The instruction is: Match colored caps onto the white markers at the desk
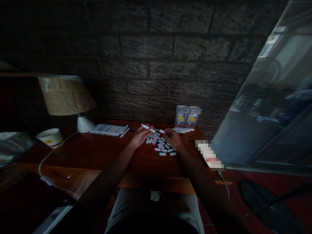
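My left hand (140, 136) is closed around a white marker (147, 127), which slants up to the left. Close by on the right, my right hand (172, 137) pinches a small white marker cap (162, 131). Marker and cap are a short gap apart. Below and between my hands lies a loose pile of marker caps (163, 146), white with coloured ends. Left of the pile, a row of white markers (109, 129) lies side by side. Several more markers (182, 130) lie just past my right hand.
Two clear plastic cases (187, 116) stand against the brick wall. At the left are a lamp (84, 125) with its cord and a paper-like cup (50, 137). A pixelated, phone-like object (211, 156) with a cable sits at the right edge of the wooden table (143, 165).
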A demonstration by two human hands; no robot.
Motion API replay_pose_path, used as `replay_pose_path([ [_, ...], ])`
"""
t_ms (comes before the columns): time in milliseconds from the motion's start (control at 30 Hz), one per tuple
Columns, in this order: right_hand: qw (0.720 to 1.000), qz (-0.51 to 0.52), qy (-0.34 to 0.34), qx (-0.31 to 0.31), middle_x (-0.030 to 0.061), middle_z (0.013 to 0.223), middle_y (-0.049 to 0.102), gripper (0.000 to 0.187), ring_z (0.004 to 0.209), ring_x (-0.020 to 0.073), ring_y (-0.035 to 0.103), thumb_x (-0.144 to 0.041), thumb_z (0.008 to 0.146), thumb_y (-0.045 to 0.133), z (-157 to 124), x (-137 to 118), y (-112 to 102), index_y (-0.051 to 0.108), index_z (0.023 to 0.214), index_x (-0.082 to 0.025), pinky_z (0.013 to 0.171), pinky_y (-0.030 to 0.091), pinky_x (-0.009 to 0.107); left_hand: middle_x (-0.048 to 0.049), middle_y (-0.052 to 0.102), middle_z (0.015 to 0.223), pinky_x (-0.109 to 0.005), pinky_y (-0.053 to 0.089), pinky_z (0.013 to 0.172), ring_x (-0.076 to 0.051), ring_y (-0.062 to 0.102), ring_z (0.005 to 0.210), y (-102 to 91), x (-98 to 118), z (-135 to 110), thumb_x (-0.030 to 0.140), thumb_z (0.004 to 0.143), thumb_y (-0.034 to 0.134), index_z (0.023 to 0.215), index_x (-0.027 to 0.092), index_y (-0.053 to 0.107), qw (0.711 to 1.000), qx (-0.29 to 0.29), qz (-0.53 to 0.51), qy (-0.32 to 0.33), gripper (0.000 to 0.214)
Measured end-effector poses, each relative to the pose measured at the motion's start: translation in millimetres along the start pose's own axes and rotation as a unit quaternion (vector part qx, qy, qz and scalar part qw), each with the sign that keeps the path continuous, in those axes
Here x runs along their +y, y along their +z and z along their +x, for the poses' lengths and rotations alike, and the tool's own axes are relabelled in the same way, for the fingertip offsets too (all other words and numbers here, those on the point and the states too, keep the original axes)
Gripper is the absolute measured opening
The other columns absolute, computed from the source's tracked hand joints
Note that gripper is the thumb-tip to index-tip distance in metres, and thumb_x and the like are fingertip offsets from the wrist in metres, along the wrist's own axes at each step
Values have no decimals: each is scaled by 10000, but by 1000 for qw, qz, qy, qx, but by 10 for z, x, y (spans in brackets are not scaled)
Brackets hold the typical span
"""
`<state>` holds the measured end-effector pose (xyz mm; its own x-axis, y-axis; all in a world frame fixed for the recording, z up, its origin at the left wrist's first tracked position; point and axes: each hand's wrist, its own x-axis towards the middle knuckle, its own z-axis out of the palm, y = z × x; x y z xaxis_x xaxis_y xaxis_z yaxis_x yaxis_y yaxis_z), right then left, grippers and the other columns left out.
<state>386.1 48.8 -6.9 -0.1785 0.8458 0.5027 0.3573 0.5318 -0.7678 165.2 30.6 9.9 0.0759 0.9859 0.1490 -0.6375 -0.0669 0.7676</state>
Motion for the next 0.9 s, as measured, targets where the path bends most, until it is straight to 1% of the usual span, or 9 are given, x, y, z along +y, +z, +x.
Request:
replay_pose_path([
  [133, 1000, -23, 8, -1, 38, 962, 761, 230, 882, 190, 710, -315, 833, 646, 10, 6, 1, 700, 1031, -211, 834, 558, 320, -61, 745, 1036, -368, 445, 1064, -192, 670, 1116, 21, 10, -21, 33, 734, 730, 989, 163, 663, 1000, -13, -1, -10, 293],
  [267, 999, -46, 6, -20, 47, 992, 771, 239, 888, 199, 716, -322, 864, 618, 15, 5, -9, 732, 1039, -205, 834, 556, 320, -67, 741, 1078, -359, 477, 1022, -194, 689, 1070, 36, 22, -27, 42, 750, 721, 1019, 163, 669, 1000, -13, 2, -15, 299],
  [400, 998, -61, -4, -11, 44, 984, 773, 253, 883, 202, 717, -324, 865, 618, 15, 1, -31, 741, 1049, -201, 817, 555, 312, -67, 726, 1147, -345, 495, 988, -197, 685, 1080, 34, 33, -26, 71, 771, 717, 976, 168, 662, 1000, -19, 6, -13, 233],
  [500, 996, -83, 18, 3, 42, 969, 776, 205, 879, 201, 723, -296, 837, 646, 26, 16, -53, 748, 993, -211, 815, 557, 305, -70, 729, 1141, -353, 493, 985, -202, 679, 1094, 14, 32, -16, 93, 783, 720, 924, 173, 639, 1000, -9, 0, -6, 181],
  [633, 992, -110, 52, 18, 22, 926, 782, 137, 868, 207, 732, -268, 807, 682, 42, 60, -79, 743, 926, -237, 809, 561, 308, -60, 739, 1074, -337, 492, 962, -199, 685, 1077, -11, 23, 10, 137, 799, 732, 935, 187, 626, 1000, 7, -3, -3, 179],
  [767, 980, -180, 87, 5, 42, 842, 786, 78, 787, 235, 740, -260, 808, 691, 39, 111, -88, 767, 816, -243, 742, 561, 319, -36, 738, 957, -297, 504, 923, -179, 707, 994, -22, 21, 37, 171, 799, 746, 930, 183, 638, 1000, 20, -3, 2, 170],
  [900, 978, -195, 72, -10, 34, 777, 783, 82, 721, 239, 737, -276, 795, 709, 30, 153, -88, 787, 769, -265, 676, 553, 301, -46, 737, 1000, -306, 498, 962, -169, 704, 989, -27, 23, 41, 173, 803, 744, 992, 185, 659, 1000, 27, -2, -2, 207],
])
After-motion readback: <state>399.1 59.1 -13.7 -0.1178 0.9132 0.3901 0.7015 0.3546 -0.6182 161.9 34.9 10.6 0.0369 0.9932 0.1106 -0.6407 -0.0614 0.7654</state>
